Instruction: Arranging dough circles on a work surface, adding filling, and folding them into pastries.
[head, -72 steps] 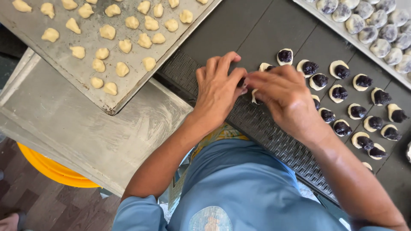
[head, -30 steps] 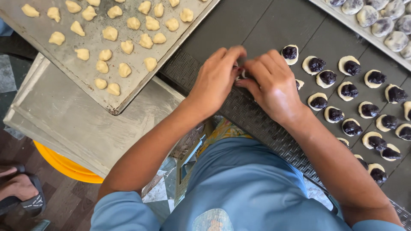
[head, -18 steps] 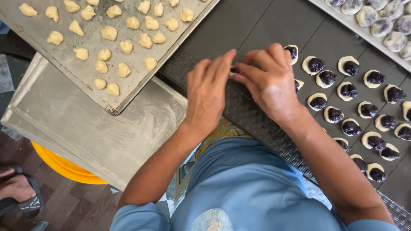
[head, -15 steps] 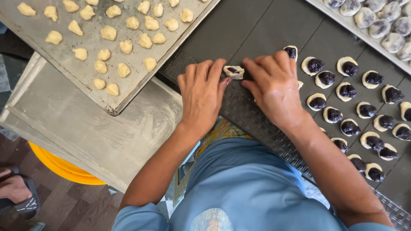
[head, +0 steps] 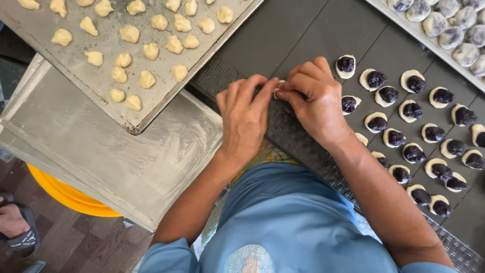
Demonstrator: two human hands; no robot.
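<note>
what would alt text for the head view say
Seen from above, a person's left hand and right hand meet over a dark mat, pinching a small dough piece between the fingertips. Filled dough rounds sit in rows at right; a tray of plain dough lumps lies upper left.

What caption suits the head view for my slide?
Both hands, left hand and right hand, pinch a dough piece over a dark mat.

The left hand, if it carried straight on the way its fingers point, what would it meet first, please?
The left hand points up and slightly right; its fingertips already touch the small dough piece pinched with the right hand. Beyond that lies bare dark mat, though depth is uncertain.
</note>
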